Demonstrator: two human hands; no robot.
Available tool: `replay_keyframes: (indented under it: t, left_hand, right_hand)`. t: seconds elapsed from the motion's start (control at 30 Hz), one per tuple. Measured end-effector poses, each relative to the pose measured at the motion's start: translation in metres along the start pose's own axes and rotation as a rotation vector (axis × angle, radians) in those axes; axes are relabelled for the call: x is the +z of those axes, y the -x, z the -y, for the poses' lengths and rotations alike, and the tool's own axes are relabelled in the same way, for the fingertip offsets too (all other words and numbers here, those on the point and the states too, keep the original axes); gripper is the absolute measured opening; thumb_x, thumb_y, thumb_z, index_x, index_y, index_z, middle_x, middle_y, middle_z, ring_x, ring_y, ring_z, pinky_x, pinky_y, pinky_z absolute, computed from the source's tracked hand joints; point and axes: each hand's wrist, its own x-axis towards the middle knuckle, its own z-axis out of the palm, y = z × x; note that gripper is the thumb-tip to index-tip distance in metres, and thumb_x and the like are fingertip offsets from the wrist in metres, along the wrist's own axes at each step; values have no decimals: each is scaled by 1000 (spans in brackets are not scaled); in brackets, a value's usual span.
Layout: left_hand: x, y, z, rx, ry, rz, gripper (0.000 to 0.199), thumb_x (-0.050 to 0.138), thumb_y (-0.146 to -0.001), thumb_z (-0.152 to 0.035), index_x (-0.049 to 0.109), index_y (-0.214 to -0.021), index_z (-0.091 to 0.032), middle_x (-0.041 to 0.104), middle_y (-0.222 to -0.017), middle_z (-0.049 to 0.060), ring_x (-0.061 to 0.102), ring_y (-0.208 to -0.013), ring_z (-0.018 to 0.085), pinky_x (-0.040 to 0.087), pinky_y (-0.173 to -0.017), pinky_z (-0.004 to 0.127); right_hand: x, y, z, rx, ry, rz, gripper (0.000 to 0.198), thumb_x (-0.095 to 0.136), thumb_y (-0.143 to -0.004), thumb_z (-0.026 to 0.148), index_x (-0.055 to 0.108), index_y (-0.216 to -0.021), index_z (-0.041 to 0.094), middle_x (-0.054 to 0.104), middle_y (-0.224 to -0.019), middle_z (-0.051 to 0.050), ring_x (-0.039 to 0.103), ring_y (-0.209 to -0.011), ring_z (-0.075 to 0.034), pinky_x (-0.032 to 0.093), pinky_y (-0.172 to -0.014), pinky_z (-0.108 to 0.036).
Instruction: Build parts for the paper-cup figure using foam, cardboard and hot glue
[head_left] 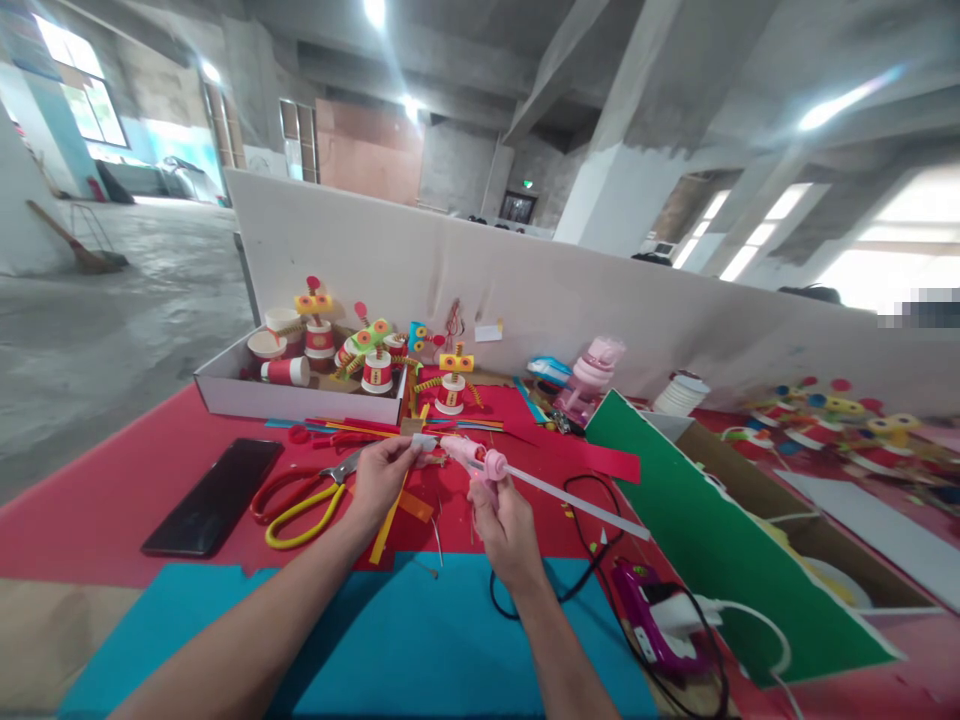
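My right hand [506, 525] is wrapped round the handle of a pink hot glue gun [465, 452]. A long whitish glue stick [577, 500] runs out of its back toward the right. My left hand [384, 480] pinches a small pale piece [424, 442] close to the gun's nozzle; what it is made of I cannot make out. Scissors [304, 505] with red and yellow handles lie beside my left wrist. Yellow and orange paper strips [390, 525] lie between my hands on the red table covering [469, 535].
A white box [300, 402] with several paper-cup figures stands at the back left. One figure [451, 390] stands outside it. A black phone [214, 498] lies left. At right are a green board [720, 540], a purple power strip [656, 620] and a black cable [592, 580].
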Motion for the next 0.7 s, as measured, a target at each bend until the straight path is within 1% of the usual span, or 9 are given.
replay_keyframes:
  t: [0.2,0.4,0.6,0.7]
  left_hand:
    - [0,0,1,-10,-16,-4,36,72,-69,-42,73,-90,-13,75,-81,7,70,-73,21,56,-73,31]
    - [-1,0,1,-14,-19,-3,33,72,-69,-41,73,-89,-14,75,-78,7,70,-73,22,56,-74,32]
    - [0,-1,2,5,-19,2,32,72,-69,-40,74,-88,-15,75,-79,6,70,-71,20,55,-72,30]
    - [0,-1,2,1,2,1,31,73,-68,-40,74,-87,-15,75,-77,6,70,-71,20,55,-72,30]
  right_hand:
    - [-1,0,-1,14,11,14,35,38,-93,44,58,-103,17,66,-70,-5,64,-66,-20,48,-57,-26]
    - [-1,-1,0,6,22,-5,34,39,-93,44,59,-102,17,67,-72,-6,65,-69,-21,48,-59,-27]
    - [1,1,3,18,-19,21,31,41,-93,41,58,-102,17,69,-83,-8,65,-76,-21,50,-65,-28]
    - [2,1,6,36,-20,32,29,41,-93,40,58,-100,18,69,-84,-8,65,-77,-20,49,-63,-28]
